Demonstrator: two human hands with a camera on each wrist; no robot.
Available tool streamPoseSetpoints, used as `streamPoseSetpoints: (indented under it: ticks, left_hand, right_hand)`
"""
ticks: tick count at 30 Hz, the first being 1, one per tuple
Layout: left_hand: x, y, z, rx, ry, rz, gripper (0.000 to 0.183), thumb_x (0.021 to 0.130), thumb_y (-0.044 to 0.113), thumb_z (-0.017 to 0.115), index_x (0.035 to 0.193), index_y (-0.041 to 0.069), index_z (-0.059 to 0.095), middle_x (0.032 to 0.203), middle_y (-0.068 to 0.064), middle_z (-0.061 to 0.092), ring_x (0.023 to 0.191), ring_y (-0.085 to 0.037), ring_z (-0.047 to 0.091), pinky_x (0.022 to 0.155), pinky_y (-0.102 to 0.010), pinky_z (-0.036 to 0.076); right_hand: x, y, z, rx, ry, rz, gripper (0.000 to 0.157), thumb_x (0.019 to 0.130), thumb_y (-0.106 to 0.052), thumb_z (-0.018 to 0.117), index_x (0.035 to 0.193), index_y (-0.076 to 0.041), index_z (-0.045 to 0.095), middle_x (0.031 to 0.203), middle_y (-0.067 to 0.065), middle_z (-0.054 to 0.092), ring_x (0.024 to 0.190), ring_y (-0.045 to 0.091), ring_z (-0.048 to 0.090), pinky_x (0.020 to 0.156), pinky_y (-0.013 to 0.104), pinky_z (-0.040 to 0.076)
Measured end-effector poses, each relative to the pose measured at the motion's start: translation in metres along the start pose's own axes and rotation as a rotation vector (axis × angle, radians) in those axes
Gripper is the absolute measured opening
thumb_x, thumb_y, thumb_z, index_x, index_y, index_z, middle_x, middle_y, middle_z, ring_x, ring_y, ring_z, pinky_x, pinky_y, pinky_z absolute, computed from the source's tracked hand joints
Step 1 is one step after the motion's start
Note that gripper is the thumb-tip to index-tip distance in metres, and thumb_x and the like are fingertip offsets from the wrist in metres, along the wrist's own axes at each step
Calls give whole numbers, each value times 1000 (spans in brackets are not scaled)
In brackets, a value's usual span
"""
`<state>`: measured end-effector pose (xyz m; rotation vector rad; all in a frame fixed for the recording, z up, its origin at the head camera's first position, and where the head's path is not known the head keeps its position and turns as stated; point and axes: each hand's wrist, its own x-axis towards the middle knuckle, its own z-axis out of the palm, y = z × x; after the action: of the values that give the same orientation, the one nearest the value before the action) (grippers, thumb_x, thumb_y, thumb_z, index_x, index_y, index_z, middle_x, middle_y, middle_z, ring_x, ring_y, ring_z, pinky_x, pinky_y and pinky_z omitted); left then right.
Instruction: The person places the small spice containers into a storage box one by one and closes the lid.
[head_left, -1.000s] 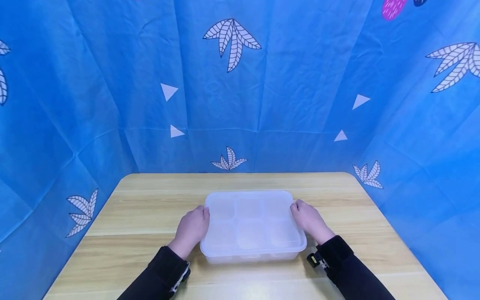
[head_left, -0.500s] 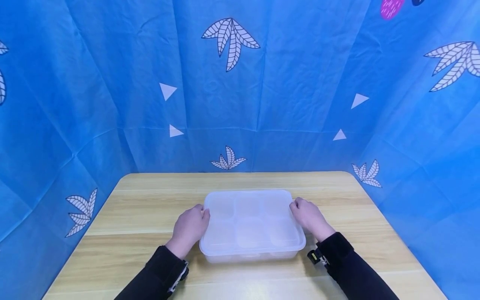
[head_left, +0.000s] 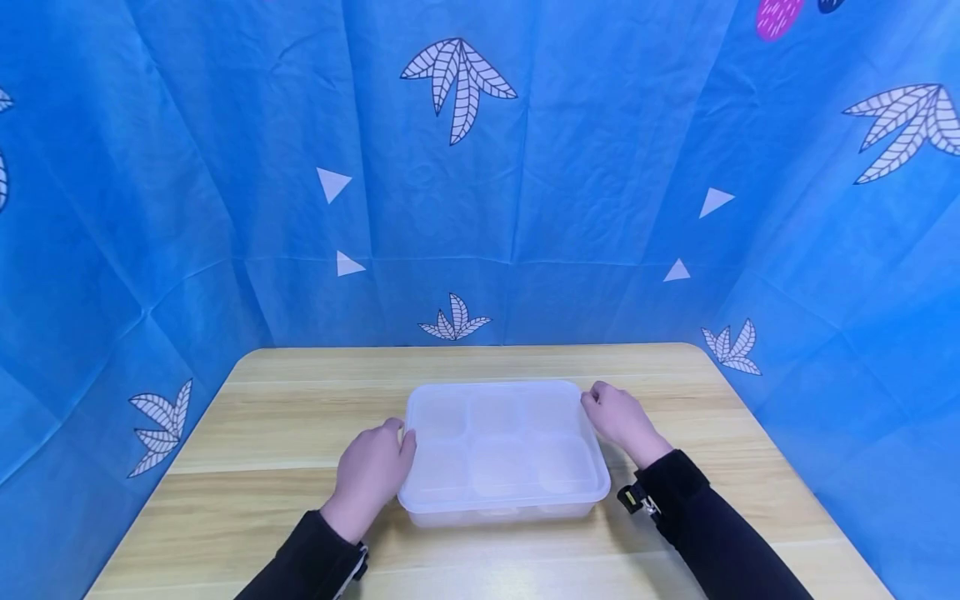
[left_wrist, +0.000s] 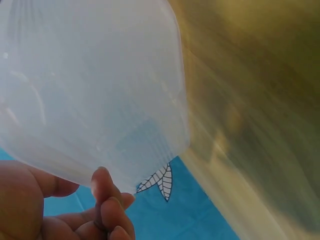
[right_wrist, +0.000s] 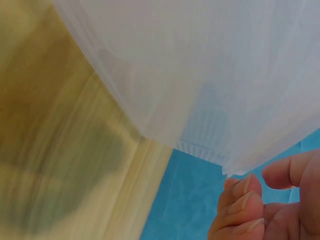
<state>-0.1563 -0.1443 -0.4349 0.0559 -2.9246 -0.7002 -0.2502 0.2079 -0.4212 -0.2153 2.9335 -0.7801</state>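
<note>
A translucent white plastic box [head_left: 502, 512] stands on the table, covered by a frosted lid [head_left: 498, 446] through which several compartments show faintly. At the lid's left edge, my left hand [head_left: 371, 467] holds the rim, thumb on one side and curled fingers [left_wrist: 102, 185] on the other. My right hand [head_left: 618, 417] is at the back right corner. Its bent fingers [right_wrist: 242, 202] touch the lid's corner from below, with the thumb close by on the other side. How firmly either hand pinches is hard to tell.
The box rests on a light wooden table [head_left: 300, 400] with rounded back corners. A blue cloth [head_left: 585, 167] printed with leaves and triangles hangs behind and on both sides. Black sleeves [head_left: 315, 554] with wrist-worn devices cover the forearms.
My left hand has shifted slightly left and toward me along the edge. My right hand has moved slightly back toward the far corner. The box stays nearly in place.
</note>
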Motion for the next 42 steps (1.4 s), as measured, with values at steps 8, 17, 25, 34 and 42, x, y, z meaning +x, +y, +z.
streamPoseSetpoints:
  ticks: [8,17,25,34,42]
  left_hand:
    - [-16,2,-5,43,29,22,43,101,27,56,122,-9,65,80,-14,69,69,-24,64,53,-36,51]
    - [-41,4,-4,109,89,76,37,97,25,59,110,-8,68,84,-21,70,73,-37,67,60,-51,54]
    - [-62,10,-2,70,78,108,17,93,18,63,80,8,59,62,-4,55,58,-25,58,46,-38,40]
    - [-65,11,4,37,158,155,12,90,9,63,80,7,56,59,-3,53,57,-24,57,46,-39,41]
    - [-61,9,6,30,191,181,8,89,6,63,82,4,59,60,-2,53,55,-23,55,47,-38,42]
  right_hand:
    - [12,-1,-4,-57,26,-54,33,105,-26,34,100,-3,56,77,9,55,68,23,51,67,38,42]
    - [28,-4,-7,-77,-4,-106,31,105,-26,39,114,-2,55,71,6,57,62,21,50,62,36,43]
    - [41,-2,-3,-68,-69,-133,31,105,-26,46,118,-1,58,85,6,66,69,19,57,66,37,49]
    - [47,-1,5,-74,-107,-198,28,107,-20,46,122,-2,61,98,9,67,84,21,61,75,40,50]
    - [47,3,8,-110,-78,-225,26,108,-19,45,120,-3,62,110,12,68,100,27,65,84,43,52]
